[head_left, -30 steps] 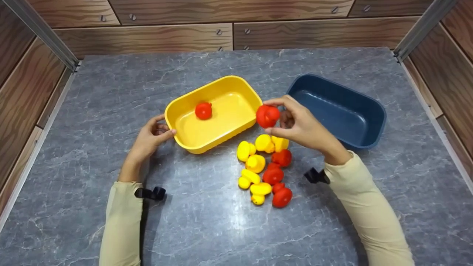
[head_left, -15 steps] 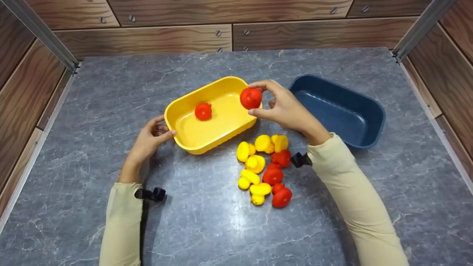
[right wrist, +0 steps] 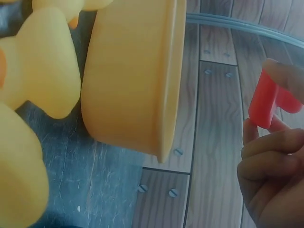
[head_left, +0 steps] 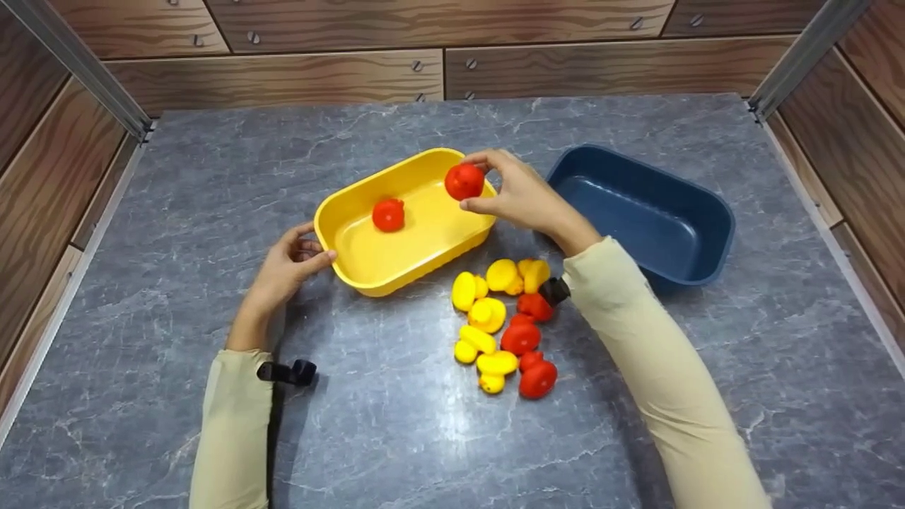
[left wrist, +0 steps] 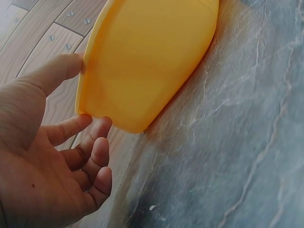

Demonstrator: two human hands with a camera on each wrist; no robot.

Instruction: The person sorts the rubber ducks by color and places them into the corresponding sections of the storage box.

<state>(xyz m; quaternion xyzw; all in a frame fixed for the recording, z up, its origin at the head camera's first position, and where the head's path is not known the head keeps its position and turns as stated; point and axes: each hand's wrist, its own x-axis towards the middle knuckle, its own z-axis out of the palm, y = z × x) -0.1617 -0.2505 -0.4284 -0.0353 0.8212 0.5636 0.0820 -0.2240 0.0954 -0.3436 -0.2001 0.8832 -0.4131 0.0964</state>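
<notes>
My right hand [head_left: 520, 194] pinches a red rubber duck [head_left: 464, 182] between thumb and fingers, above the right end of a yellow bin [head_left: 417, 265]. In the right wrist view, that red duck [right wrist: 263, 99] is held higher than the rim of the yellow bin [right wrist: 133, 76]. My left hand [head_left: 283, 268] holds the bin's left end, its thumb at the rim. From the left wrist, the thumb and index finger of the left hand [left wrist: 52, 156] touch the yellow wall, with the other fingers loosely bent. Another red duck [head_left: 388, 215] lies inside the bin.
A dark blue bin [head_left: 636, 205] stands to the right, behind my right forearm. In front of the yellow bin lie several yellow ducks [head_left: 487, 314] and, beside them, red ducks [head_left: 521, 338]. Wood-patterned walls [head_left: 283, 78] border the grey marbled table [head_left: 368, 424].
My right hand has carried the red duck left and away from me, from beside the yellow bin's right end to above its inside. The left hand has stayed on the bin.
</notes>
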